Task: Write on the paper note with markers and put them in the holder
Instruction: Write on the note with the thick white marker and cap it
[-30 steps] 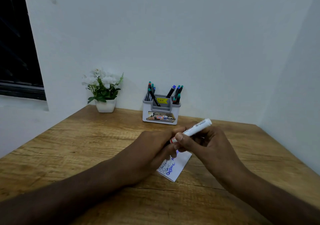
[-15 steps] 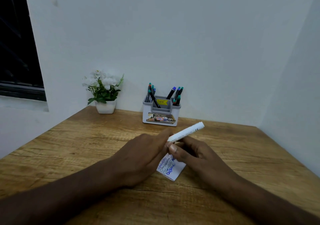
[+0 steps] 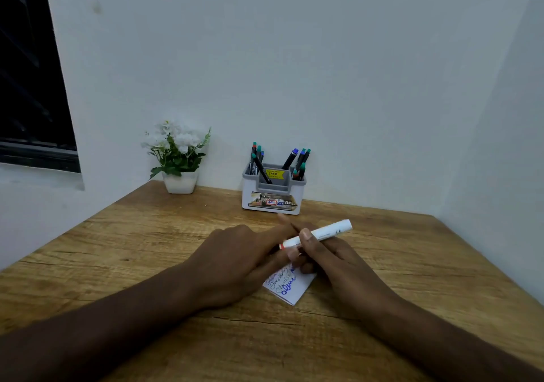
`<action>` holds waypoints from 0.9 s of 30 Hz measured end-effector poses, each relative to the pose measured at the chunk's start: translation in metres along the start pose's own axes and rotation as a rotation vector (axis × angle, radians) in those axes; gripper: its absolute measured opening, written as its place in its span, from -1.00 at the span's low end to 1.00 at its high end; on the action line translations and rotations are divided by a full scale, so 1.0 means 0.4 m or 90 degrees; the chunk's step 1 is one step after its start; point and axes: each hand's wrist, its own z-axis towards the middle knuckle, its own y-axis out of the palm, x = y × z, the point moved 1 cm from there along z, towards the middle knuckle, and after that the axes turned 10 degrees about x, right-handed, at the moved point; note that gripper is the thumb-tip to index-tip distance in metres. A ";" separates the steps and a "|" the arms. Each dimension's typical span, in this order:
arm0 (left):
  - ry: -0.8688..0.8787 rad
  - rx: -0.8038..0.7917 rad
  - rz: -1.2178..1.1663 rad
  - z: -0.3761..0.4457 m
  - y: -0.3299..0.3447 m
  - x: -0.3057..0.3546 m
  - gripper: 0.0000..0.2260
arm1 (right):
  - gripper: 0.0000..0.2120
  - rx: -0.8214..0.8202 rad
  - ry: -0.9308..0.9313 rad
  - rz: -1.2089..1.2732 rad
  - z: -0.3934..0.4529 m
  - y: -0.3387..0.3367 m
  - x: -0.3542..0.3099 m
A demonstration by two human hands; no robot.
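Note:
A small white paper note (image 3: pixel 291 286) with blue handwriting lies on the wooden table (image 3: pixel 147 249), partly covered by both hands. My right hand (image 3: pixel 332 259) grips a white marker (image 3: pixel 319 234) with a red band near its left end, tilted up to the right above the note. My left hand (image 3: pixel 244 259) lies over the note's left edge, its fingers stretched toward the marker's red end. Whether the marker is capped is hidden. The grey and white holder (image 3: pixel 272 193) stands at the back by the wall, with several markers in it.
A white pot of white flowers (image 3: pixel 178 158) stands at the back left by the wall. A dark window (image 3: pixel 29 72) is at the far left. Walls close the table at the back and the right.
Both hands came down from above the table toward the note. The marker moved lower and nearer the paper, still in my right hand.

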 end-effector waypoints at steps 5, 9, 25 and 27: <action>-0.023 -0.043 0.032 -0.002 0.002 -0.033 -0.37 | -0.60 0.121 0.062 0.185 0.020 -0.011 0.004; -0.034 -0.085 0.035 0.002 -0.004 -0.037 -0.41 | -0.70 0.172 0.059 0.223 0.035 -0.046 0.006; -0.050 -0.126 0.057 0.007 -0.002 -0.031 -0.29 | -0.95 0.064 -0.015 -0.160 0.031 -0.069 0.024; -0.054 -0.123 0.052 0.006 -0.003 -0.032 -0.29 | -0.95 0.060 -0.010 -0.158 0.030 -0.069 0.024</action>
